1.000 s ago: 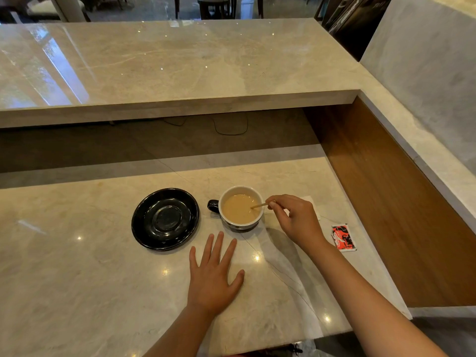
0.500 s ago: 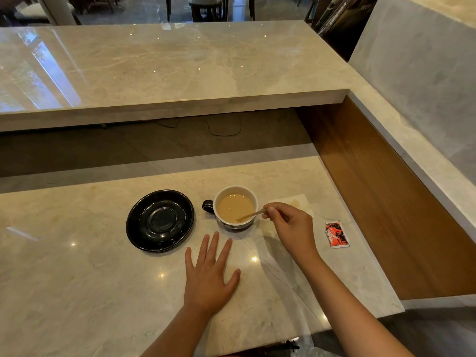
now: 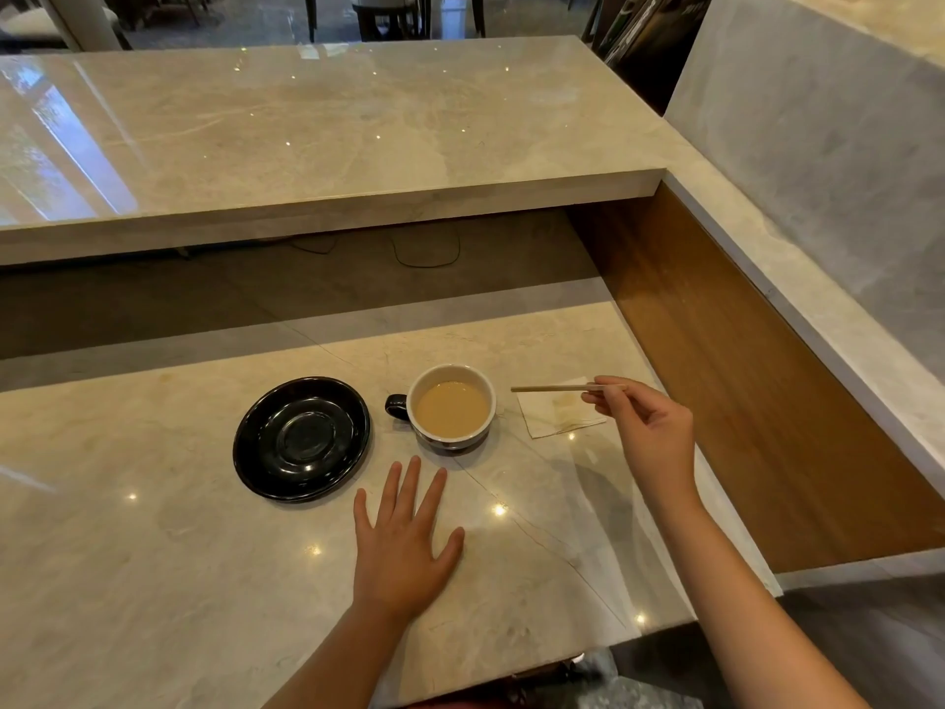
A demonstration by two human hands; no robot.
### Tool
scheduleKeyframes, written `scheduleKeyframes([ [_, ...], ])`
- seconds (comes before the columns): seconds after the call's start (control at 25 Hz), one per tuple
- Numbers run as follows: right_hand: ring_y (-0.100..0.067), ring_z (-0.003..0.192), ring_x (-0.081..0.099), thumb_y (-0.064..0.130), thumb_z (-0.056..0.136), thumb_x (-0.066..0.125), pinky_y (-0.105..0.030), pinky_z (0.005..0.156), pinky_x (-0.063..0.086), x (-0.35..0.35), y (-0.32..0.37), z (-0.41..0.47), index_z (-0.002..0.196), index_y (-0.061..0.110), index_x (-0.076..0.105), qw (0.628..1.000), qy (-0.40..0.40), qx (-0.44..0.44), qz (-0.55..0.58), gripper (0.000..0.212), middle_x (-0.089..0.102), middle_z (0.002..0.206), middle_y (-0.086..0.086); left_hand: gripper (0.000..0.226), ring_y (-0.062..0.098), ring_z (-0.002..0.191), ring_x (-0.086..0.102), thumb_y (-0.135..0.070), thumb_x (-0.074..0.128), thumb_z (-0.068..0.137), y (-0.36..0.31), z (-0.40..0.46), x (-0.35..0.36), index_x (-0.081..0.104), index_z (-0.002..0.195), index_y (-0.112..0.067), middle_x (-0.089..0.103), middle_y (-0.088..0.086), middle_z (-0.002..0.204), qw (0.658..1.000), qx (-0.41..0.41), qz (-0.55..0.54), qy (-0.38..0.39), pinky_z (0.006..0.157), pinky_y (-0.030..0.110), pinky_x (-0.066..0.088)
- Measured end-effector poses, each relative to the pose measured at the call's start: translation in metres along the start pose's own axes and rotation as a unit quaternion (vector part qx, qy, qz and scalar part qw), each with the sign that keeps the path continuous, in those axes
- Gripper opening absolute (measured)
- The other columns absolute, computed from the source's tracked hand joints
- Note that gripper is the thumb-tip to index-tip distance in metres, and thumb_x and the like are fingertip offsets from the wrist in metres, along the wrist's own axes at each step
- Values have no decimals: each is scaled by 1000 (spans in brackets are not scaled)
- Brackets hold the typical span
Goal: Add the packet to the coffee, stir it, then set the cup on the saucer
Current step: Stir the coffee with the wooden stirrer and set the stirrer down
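A white-rimmed dark cup [image 3: 452,442] of milky coffee stands on the marble counter, its handle pointing left. To its left lies an empty black saucer [image 3: 301,438]. My right hand [image 3: 647,432] hovers to the right of the cup, pinching a thin wooden stir stick [image 3: 549,388] that points left, level above a stained white napkin [image 3: 555,412]. The stick is out of the coffee. My left hand [image 3: 401,547] lies flat on the counter in front of the cup, fingers spread. The red packet is hidden behind my right hand.
A raised marble bar top [image 3: 317,130] runs across the back, with a dark recess under it. A wooden side panel [image 3: 741,381] and a marble ledge close off the right. The counter's front edge [image 3: 511,672] is near my arms.
My right hand has lifted the stir stick out of the coffee and moved right, over the napkin. It now covers the red packet. My left hand has stayed flat.
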State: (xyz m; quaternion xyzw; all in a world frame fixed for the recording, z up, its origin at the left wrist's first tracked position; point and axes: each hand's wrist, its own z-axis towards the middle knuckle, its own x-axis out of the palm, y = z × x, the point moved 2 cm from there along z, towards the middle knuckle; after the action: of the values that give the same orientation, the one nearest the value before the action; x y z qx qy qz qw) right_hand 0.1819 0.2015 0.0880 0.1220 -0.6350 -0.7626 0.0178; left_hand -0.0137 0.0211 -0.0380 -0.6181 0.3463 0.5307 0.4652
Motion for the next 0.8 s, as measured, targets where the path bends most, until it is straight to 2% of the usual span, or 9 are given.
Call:
scheduleKeyframes([
  [0.08,-11,87,67,5,87,59,-16,80,54,-11,-6,3,100,7,68,997,7,-41,-63,16,72,91,-9,66,24,142,8,-65,23,91,0,0,-1,24,148,-30,20,6,155,1000,2,3,0,109,54,-2],
  [0.12,-10,90,65,5,86,60,-13,80,52,-15,-9,5,100,8,68,989,14,-90,-114,16,72,93,-8,66,24,142,8,-65,24,91,0,0,-1,25,148,-30,21,7,154,1000,3,3,-2,109,54,-2],
  [0.2,-10,89,64,10,86,59,-11,80,49,-21,-14,7,97,6,69,950,53,-222,-215,15,72,93,-8,67,24,142,6,-64,27,91,0,0,-1,26,148,-30,21,7,154,1000,4,-1,-6,109,53,-3],
  [0.28,-16,85,69,15,87,54,-21,77,55,-25,-25,7,97,5,69,894,111,-323,-291,20,74,92,-10,67,23,142,5,-63,29,90,-1,0,-2,25,148,-30,20,6,155,1000,4,-4,-8,109,52,-3],
  [0.36,-23,82,71,11,85,57,-34,68,60,-29,-39,6,99,5,68,841,147,-381,-355,19,75,92,-12,67,23,142,4,-62,30,90,-1,0,-2,25,148,-30,19,6,155,1000,4,-3,-9,109,52,-3],
  [0.48,-26,86,70,5,78,68,-38,68,61,-32,-56,-1,102,3,66,798,195,-415,-392,24,73,97,-16,67,22,142,3,-62,31,89,-1,0,-3,23,148,-31,18,5,155,1000,1,-6,-10,109,52,-3],
  [0.56,-27,89,70,11,84,60,-36,75,60,-35,-60,-9,102,2,67,776,210,-433,-408,21,73,99,-16,67,21,142,2,-62,31,88,-2,0,-3,23,148,-31,17,4,156,1000,-2,-12,-10,110,54,-3],
  [0.68,-23,98,67,25,94,43,-30,88,50,-40,-72,-21,103,7,67,763,248,-422,-421,31,72,105,-11,67,21,142,2,-62,31,88,-2,0,-4,24,148,-31,17,4,155,1000,-3,-14,-11,110,56,0],
  [0.8,-21,104,64,29,92,45,-31,91,50,-43,-86,-27,106,11,66,756,288,-389,-442,30,71,109,-8,67,21,142,3,-60,32,88,-3,-1,-4,25,148,-30,17,4,155,1000,0,-16,-13,109,55,-1],
])
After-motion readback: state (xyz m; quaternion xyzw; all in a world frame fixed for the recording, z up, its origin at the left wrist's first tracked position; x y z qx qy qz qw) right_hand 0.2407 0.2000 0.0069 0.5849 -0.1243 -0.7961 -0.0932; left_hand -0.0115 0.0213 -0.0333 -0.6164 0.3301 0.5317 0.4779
